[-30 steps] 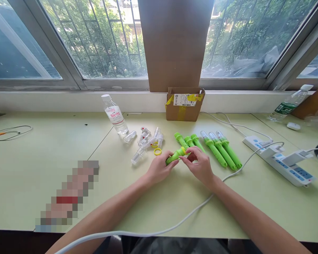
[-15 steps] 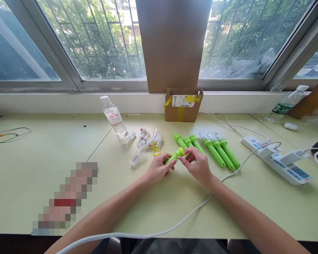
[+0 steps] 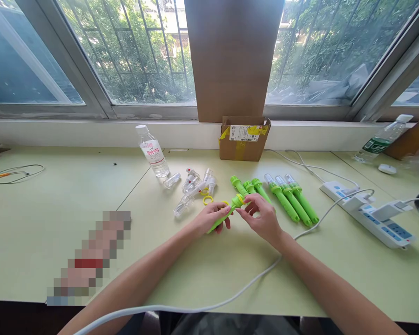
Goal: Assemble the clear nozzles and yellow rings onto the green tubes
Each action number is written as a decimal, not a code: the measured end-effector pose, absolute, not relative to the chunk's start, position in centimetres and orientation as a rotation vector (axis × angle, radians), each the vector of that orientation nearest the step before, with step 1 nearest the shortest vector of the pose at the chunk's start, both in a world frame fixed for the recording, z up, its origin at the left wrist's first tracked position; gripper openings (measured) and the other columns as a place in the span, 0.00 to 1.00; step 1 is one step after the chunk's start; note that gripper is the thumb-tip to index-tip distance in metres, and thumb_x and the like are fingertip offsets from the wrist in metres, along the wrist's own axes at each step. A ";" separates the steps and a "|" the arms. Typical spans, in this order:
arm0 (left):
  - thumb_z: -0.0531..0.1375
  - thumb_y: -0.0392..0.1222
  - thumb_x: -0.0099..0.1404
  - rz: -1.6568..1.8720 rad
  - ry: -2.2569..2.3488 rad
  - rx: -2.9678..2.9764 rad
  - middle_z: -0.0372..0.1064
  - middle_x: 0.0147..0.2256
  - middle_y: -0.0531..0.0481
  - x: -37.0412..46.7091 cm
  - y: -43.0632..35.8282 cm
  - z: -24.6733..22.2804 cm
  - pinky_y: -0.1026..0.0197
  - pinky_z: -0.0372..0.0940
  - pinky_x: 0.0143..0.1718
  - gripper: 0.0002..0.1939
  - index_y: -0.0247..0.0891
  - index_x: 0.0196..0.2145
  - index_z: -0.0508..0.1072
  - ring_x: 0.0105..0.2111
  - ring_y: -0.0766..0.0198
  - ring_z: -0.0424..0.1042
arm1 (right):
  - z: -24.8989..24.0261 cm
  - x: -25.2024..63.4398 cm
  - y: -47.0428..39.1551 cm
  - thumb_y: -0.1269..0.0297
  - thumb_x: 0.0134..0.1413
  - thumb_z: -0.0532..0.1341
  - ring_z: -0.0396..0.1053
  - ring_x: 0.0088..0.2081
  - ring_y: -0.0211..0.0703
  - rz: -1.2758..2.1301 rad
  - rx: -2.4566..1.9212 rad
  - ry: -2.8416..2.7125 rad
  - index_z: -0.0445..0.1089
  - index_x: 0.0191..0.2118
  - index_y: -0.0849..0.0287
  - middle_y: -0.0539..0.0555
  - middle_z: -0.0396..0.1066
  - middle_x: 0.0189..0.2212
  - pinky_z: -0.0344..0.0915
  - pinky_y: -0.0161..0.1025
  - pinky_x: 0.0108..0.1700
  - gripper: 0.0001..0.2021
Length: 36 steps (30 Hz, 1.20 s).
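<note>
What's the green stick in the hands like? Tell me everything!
The green stick looks plastic, with a slim body and a wider end. It slants over the table, wide end farther away and rightward. The left hand grips the body; the right hand is at a yellow ring on the wide end. Part is hidden.

Bright daylight through windows (image 3: 150, 56); soft shadows on table (image 3: 212, 272); pixelated patch (image 3: 91, 260) left; edges stretched.

The left hand (image 3: 212, 217) curls around the green tube (image 3: 236, 202); the right hand (image 3: 261, 218) pinches its wide end. Both arms (image 3: 153, 260) point toward it.
</note>
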<state>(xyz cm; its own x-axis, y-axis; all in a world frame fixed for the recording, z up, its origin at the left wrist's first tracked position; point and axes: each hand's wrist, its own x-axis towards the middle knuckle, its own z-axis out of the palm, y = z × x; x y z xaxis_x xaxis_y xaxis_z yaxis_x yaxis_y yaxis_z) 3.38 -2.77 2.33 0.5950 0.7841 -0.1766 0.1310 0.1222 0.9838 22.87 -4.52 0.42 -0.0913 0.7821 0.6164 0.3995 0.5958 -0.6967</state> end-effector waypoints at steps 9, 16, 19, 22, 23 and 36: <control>0.53 0.60 0.63 0.539 0.774 1.322 0.71 0.21 0.49 2.9 -2.2 2.1 0.68 0.55 0.15 0.23 0.34 0.33 0.68 0.13 0.71 0.62 | 0.2 22.9 -4.4 0.68 0.53 0.65 0.69 0.24 0.34 0.426 -0.959 -1.741 0.62 0.39 0.56 0.52 0.66 0.37 0.69 0.32 0.23 0.10; 0.57 0.58 0.61 0.494 0.920 1.513 0.70 0.24 0.54 3.2 -3.1 2.8 0.69 0.52 0.14 0.20 0.38 0.38 0.65 0.14 0.73 0.59 | -0.2 23.1 -4.4 0.70 0.55 0.63 0.66 0.21 0.33 0.266 -0.939 -1.767 0.62 0.37 0.55 0.52 0.67 0.36 0.68 0.35 0.26 0.08; 0.63 0.54 0.56 0.564 1.001 1.556 0.65 0.23 0.59 3.6 -3.3 2.5 0.69 0.54 0.16 0.20 0.41 0.39 0.62 0.16 0.72 0.60 | -0.3 23.3 -4.3 0.71 0.54 0.63 0.65 0.21 0.32 0.249 -0.940 -1.781 0.63 0.37 0.55 0.52 0.67 0.36 0.67 0.35 0.25 0.08; 0.64 0.51 0.55 0.734 1.064 1.669 0.60 0.22 0.60 3.9 -3.1 2.0 0.68 0.54 0.21 0.17 0.39 0.32 0.61 0.19 0.72 0.59 | -0.3 23.4 -4.2 0.71 0.54 0.63 0.65 0.21 0.32 0.241 -0.953 -1.786 0.63 0.37 0.55 0.51 0.67 0.35 0.66 0.34 0.25 0.08; 0.63 0.50 0.55 0.785 1.096 1.742 0.60 0.23 0.59 3.9 -3.0 1.9 0.67 0.55 0.23 0.16 0.38 0.30 0.62 0.21 0.72 0.59 | -0.3 23.5 -4.2 0.70 0.54 0.63 0.65 0.21 0.32 0.234 -0.961 -1.787 0.63 0.36 0.56 0.51 0.67 0.34 0.66 0.34 0.25 0.08; 0.56 0.53 0.63 0.886 1.211 1.962 0.63 0.25 0.55 4.1 -3.2 1.0 0.65 0.54 0.28 0.15 0.37 0.35 0.72 0.25 0.68 0.60 | 0.4 23.3 -4.4 0.64 0.56 0.62 0.66 0.21 0.34 0.264 -1.030 -1.780 0.63 0.37 0.55 0.52 0.66 0.32 0.69 0.35 0.24 0.06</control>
